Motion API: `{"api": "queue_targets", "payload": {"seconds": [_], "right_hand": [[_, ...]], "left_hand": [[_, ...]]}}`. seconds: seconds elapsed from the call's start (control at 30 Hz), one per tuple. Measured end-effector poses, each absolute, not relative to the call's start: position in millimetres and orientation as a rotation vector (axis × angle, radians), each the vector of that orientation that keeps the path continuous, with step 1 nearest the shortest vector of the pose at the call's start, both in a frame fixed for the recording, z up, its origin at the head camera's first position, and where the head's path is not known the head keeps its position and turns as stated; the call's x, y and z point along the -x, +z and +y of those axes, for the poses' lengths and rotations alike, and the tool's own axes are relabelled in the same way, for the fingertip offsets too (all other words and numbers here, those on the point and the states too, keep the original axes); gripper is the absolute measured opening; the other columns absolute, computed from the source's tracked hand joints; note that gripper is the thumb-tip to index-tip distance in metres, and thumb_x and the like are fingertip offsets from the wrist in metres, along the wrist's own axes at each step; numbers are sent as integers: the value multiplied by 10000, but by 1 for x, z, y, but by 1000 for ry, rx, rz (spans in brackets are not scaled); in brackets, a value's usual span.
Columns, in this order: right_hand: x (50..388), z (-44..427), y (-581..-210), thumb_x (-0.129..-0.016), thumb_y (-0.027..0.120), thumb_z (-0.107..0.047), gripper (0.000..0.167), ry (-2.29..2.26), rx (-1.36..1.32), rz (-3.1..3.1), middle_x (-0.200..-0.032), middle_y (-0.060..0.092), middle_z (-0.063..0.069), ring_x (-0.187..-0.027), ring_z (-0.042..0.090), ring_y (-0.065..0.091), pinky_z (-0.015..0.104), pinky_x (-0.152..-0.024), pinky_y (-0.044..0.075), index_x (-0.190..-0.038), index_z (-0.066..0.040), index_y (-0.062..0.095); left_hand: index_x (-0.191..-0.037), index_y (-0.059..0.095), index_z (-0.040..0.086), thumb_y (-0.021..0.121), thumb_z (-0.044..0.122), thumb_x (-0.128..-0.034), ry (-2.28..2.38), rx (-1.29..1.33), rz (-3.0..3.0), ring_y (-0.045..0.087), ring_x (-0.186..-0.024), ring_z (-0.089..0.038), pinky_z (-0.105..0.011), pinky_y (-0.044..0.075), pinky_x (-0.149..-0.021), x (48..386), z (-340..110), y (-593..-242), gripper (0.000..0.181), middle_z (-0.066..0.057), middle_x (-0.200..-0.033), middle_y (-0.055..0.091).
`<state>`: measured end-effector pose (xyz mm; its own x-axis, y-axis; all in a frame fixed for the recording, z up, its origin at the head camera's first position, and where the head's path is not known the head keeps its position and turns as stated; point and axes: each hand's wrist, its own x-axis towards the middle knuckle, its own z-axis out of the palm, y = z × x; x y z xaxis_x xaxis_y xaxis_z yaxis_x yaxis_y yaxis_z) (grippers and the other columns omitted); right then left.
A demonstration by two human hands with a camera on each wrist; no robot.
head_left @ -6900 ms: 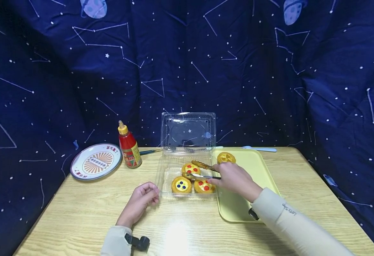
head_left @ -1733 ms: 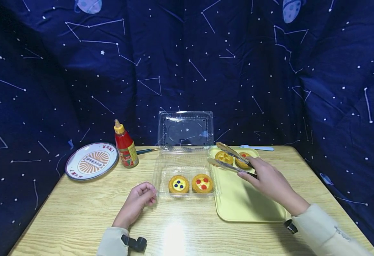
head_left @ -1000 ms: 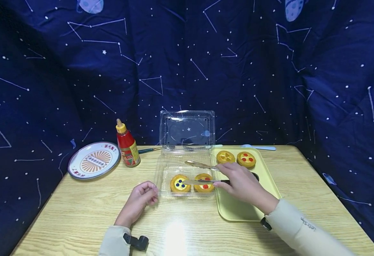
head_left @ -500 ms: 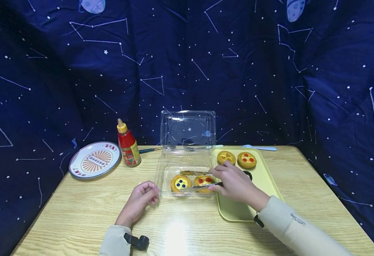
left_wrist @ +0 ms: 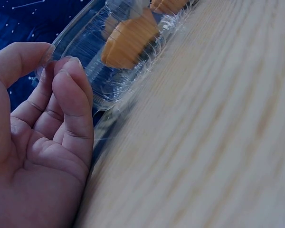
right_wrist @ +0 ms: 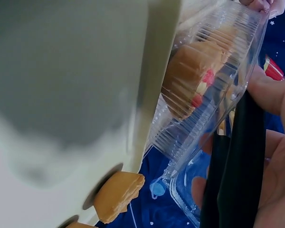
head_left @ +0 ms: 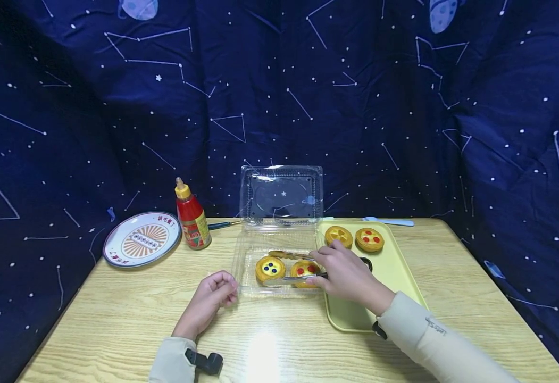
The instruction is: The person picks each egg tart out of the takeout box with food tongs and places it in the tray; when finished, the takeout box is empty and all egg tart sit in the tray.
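My left hand [head_left: 212, 298] pinches the left rim of an open clear plastic clamshell container [head_left: 248, 244]; its fingertips meet at the rim in the left wrist view. My right hand [head_left: 346, 271] grips black-handled tongs [right_wrist: 242, 175], which reach into the container from the right. Their two arms lie either side of a tart with blue dots [head_left: 270, 268], whose near edge is partly covered. Beside it in the container, under the tongs, sits a tart with red dots [head_left: 305, 270]. On the yellow tray [head_left: 356, 314] are another red-dotted tart [head_left: 369, 240] and a tart with yellow pieces [head_left: 339, 235].
A red sauce bottle [head_left: 193, 218] with a yellow cap stands at the back left, beside a patterned plate [head_left: 142, 239]. A brush [head_left: 222, 225] lies behind the container. Light blue fork [head_left: 391, 221] lies behind the tray. A dark starry curtain hangs behind the table.
A red-dotted tart has gone from the container's back to the tray. The tongs have since moved left from the tray and come down around the blue-dotted tart, which has shifted slightly. Left hand stays put.
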<state>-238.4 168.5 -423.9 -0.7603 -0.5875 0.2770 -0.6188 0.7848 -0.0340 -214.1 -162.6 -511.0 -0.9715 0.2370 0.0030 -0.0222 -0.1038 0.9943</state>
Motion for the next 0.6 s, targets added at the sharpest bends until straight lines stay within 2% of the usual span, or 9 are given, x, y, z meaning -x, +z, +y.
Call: {"api": "queue_targets", "payload": {"seconds": [0.23,0.47,0.6], "right_hand": [[241,163,-426,-816,746,-536,625,124,-913,-2763,-1134,678,77,-946,260,515,389,-787,461,-1225,-69,676],[241,159,-428,-816,751,-526,555,98,-904,-2780,-1070,687,23,-867,224,482,352,-707,434,-1175,-106,700],[240,160,-429,-806,767,-511,535,123,-880,-2760,-1083,695,8,-882,212,487,339,-700,446,-1173,-125,712]], "left_hand": [[-924,552,-9,605,91,-954,2208,-260,1967,582,-702,-144,-248,485,-628,214,-163,-514,117,-67,-796,598],[-922,551,2,603,92,-956,2196,-264,1972,582,-704,-143,-248,486,-630,214,-164,-514,110,-64,-797,598],[-927,552,-3,605,91,-952,2192,-258,1979,583,-702,-149,-252,488,-631,215,-164,-513,111,-73,-799,598]]}}
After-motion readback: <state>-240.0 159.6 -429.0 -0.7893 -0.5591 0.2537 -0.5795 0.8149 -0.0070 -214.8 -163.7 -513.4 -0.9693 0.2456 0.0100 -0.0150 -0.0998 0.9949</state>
